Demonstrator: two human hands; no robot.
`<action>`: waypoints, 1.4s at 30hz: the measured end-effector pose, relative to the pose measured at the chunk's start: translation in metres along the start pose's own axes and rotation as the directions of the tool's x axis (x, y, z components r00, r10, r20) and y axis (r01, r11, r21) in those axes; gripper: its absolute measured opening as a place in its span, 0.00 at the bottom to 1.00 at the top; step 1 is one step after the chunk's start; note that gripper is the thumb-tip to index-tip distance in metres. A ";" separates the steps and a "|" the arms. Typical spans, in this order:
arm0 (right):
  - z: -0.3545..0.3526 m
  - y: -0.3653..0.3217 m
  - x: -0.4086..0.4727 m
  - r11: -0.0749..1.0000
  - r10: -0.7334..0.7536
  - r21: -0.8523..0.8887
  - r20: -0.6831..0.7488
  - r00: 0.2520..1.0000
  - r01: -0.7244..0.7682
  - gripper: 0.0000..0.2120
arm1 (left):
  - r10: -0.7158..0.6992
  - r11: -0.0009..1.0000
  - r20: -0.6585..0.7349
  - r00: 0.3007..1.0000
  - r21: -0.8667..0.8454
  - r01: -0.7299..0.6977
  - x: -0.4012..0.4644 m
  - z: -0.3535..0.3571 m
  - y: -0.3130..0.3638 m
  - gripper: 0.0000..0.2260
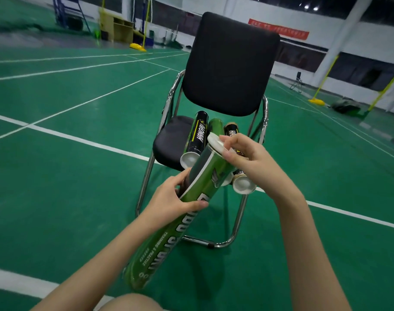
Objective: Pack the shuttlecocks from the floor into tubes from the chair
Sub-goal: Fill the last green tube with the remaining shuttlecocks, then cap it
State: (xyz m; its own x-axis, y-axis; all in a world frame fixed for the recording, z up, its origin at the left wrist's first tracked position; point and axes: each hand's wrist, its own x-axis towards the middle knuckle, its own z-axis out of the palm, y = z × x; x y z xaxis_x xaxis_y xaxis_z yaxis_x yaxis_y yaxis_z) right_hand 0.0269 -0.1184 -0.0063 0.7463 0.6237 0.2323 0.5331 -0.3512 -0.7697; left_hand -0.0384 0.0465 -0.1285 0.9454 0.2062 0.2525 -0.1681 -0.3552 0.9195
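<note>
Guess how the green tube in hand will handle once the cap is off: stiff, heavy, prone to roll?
The green tube looks like rigid card, so it probably stays stiff; the left hand holds it mid-body without visible sag. Likely light for its length. Round and smooth, so it would probably roll if laid on the floor. The right hand pinches its white cap.

I am counting four tubes: one green tube (187, 212) I am holding in my two hands, and three lying on the one chair (231, 63) at twelve o'clock: two black, one green.
</note>
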 end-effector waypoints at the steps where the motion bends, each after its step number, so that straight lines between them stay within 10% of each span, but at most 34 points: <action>1: 0.001 0.000 -0.001 0.999 0.002 -0.035 0.007 1.000 -0.002 0.04 | 0.001 1.000 -0.006 1.000 0.008 -0.001 -0.001 -0.001 -0.001 0.33; 18: 0.006 -0.007 -0.015 0.991 0.024 -0.131 0.032 0.999 -0.020 0.03 | -0.008 1.000 -0.027 1.000 -0.008 0.008 -0.013 -0.002 0.004 0.32; 24: 0.020 -0.009 -0.021 0.985 -0.007 -0.173 -0.007 1.000 0.006 0.31 | -0.009 1.000 -0.002 1.000 -0.028 0.009 -0.015 -0.001 0.003 0.31; 42: 0.032 0.004 -0.025 0.957 -0.157 -0.267 -0.142 0.977 0.115 0.24 | 0.046 0.996 -0.072 0.996 -0.072 -0.051 -0.024 -0.005 0.011 0.32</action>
State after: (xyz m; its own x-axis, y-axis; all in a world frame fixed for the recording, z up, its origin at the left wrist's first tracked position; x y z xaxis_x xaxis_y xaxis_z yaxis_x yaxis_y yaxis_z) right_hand -0.0030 -0.1129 -0.0343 0.7023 0.5655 0.4324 0.7022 -0.4506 -0.5512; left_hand -0.0646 0.0420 -0.1232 0.9141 0.2546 0.3155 -0.2359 -0.2990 0.9246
